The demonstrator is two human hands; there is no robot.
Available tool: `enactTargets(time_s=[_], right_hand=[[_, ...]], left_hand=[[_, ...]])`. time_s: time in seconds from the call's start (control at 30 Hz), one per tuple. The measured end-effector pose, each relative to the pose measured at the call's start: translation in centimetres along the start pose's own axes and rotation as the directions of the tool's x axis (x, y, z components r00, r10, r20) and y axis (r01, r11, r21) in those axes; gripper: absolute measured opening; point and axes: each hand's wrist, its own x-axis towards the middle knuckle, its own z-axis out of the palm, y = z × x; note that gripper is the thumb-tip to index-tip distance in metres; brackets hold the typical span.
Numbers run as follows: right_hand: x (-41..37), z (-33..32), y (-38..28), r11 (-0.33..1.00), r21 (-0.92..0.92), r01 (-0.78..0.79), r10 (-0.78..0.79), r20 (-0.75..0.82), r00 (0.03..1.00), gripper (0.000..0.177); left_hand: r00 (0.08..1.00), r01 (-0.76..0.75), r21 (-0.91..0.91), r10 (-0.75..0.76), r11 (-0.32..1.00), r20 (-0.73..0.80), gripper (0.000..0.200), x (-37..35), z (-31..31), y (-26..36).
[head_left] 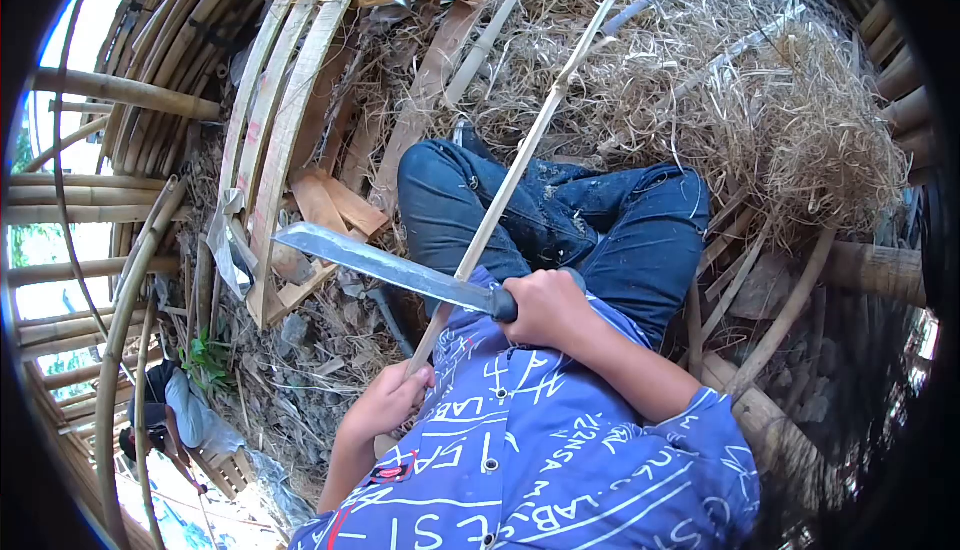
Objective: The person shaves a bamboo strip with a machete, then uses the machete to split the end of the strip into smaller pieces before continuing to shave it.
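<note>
My right hand (pixel 545 310) is wrapped round the dark handle of a machete (pixel 390 270). Its long blade points left and lies across a pale bamboo strip (pixel 520 155), overlapping it in this view. The strip's near end is gripped in my left hand (pixel 395 397), close to my waist. From there it slants up and away over my crossed legs (pixel 550 215) in dark jeans, and its far end, with a small splinter sticking out, rises over the dry shavings (pixel 690 90).
A slatted wooden crate (pixel 275 120) stands ahead to the left, with wood offcuts (pixel 335 205) beside it. Shavings heap up ahead and right. Bamboo poles (pixel 110 200) form a wall at left; another person (pixel 175 410) is bent over beyond them. A thick bamboo pole (pixel 880 272) lies at right.
</note>
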Motion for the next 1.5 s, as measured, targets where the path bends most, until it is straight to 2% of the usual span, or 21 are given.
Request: enactTargets(time_s=[0.03, 0.1, 0.17, 0.23, 0.3, 0.37, 0.43, 0.5, 0.57, 0.63, 0.7, 0.77, 0.87, 0.9, 1.0, 1.07, 1.13, 1.3, 1.4, 1.47, 1.5], right_hand=[[0.4, 0.2, 0.2, 0.999, -0.027, 0.023, -0.022, 0.043, 0.999, 0.023], [1.0, 0.4, 0.8, 0.998, -0.055, 0.014, -0.012, 0.052, 0.999, 0.022], [1.2, -0.1, 1.4, 0.990, -0.140, -0.029, 0.042, 0.085, 0.995, 0.022], [1.4, -0.5, 3.2, 0.975, -0.221, -0.029, 0.030, 0.001, 1.000, 0.023], [1.9, -1.2, 5.4, 0.957, -0.229, -0.179, 0.172, -0.047, 0.984, 0.024], [2.5, -2.8, 8.4, 0.892, -0.268, -0.365, 0.328, -0.174, 0.929, 0.026], [2.9, -4.5, 11.3, 0.856, -0.259, -0.447, 0.376, -0.282, 0.883, 0.026], [3.1, -6.0, 13.0, 0.841, -0.215, -0.497, 0.414, -0.336, 0.846, 0.025], [3.1, -6.3, 12.8, 0.839, -0.230, -0.492, 0.402, -0.347, 0.847, 0.025], [3.1, -5.8, 11.5, 0.864, -0.204, -0.460, 0.376, -0.345, 0.860, 0.025], [2.8, -4.6, 10.3, 0.900, -0.121, -0.418, 0.364, -0.317, 0.876, 0.025], [2.0, -2.9, 8.3, 0.945, -0.062, -0.320, 0.295, -0.250, 0.922, 0.025], [1.0, -1.2, 4.4, 0.987, -0.122, -0.102, 0.089, -0.106, 0.990, 0.023], [1.2, -0.9, 3.7, 0.984, -0.164, -0.067, 0.060, -0.042, 0.997, 0.022], [2.4, -0.8, 4.6, 0.983, -0.176, -0.059, 0.056, -0.026, 0.998, 0.022], [3.2, -1.7, 5.9, 0.962, -0.246, -0.119, 0.110, -0.050, 0.993, 0.024], [4.2, -3.5, 7.4, 0.927, -0.273, -0.257, 0.237, -0.106, 0.966, 0.026], [6.9, -8.3, 14.4, 0.792, -0.183, -0.582, 0.505, -0.340, 0.793, 0.027], [7.8, -9.9, 16.5, 0.795, -0.154, -0.587, 0.500, -0.381, 0.777, 0.025], [8.0, -9.1, 16.0, 0.798, -0.158, -0.581, 0.490, -0.390, 0.780, 0.025], [7.8, -8.5, 15.3, 0.800, -0.165, -0.577, 0.483, -0.392, 0.783, 0.025]], left_hand=[[1.000, 0.005, 0.002, -0.005, 1.000, -0.002, 0.023, 0.0, 0.1, 0.2], [0.981, 0.195, -0.271, -0.182, 0.943, 0.074, 0.022, 0.2, 0.6, 0.6], [0.981, 0.192, -0.269, -0.173, 0.944, 0.091, 0.021, 0.7, 1.0, -0.1], [0.997, 0.045, -0.155, -0.034, 0.987, 0.075, 0.021, 1.0, 1.3, -1.5], [0.996, 0.046, -0.180, -0.030, 0.983, 0.087, 0.021, 1.0, 1.4, -1.4], [0.996, 0.040, -0.194, -0.023, 0.980, 0.089, 0.021, 0.9, 1.4, -1.5], [0.994, -0.084, -0.092, 0.090, 0.992, 0.065, 0.021, 1.2, 2.0, -1.8], [0.994, -0.077, -0.094, 0.083, 0.993, 0.066, 0.021, 1.3, 2.1, -1.7], [0.995, -0.074, -0.087, 0.080, 0.993, 0.065, 0.021, 1.4, 1.7, -1.3], [0.992, 0.100, -0.225, -0.078, 0.969, 0.103, 0.023, 1.0, 0.9, -0.8], [0.990, 0.114, -0.222, -0.092, 0.968, 0.107, 0.025, 1.0, 0.9, -0.2], [0.996, -0.024, -0.063, 0.029, 0.998, 0.087, 0.026, 1.2, 1.5, -0.4], [0.999, -0.029, 0.004, 0.029, 1.000, 0.035, 0.027, 1.4, 1.4, -1.0], [1.000, -0.030, 0.028, 0.030, 0.999, -0.001, 0.027, 1.3, 1.2, -1.0], [0.996, -0.026, 0.127, 0.036, 0.992, -0.076, 0.029, 1.1, 1.3, -1.1], [0.996, -0.026, 0.147, 0.039, 0.989, -0.081, 0.030, 1.1, 1.5, -1.1], [0.998, -0.032, 0.181, 0.042, 0.983, -0.051, 0.032, 1.2, 1.6, -1.1], [0.995, -0.067, 0.133, 0.075, 0.989, -0.059, 0.033, 1.4, 2.2, -1.0], [0.991, -0.129, 0.146, 0.134, 0.981, -0.028, 0.032, 1.4, 1.9, -1.2], [0.999, -0.020, 0.116, 0.025, 0.993, -0.047, 0.030, 1.6, 1.5, -1.1], [0.999, -0.023, 0.121, 0.028, 0.992, -0.040, 0.030, 1.6, 1.3, -0.8]])
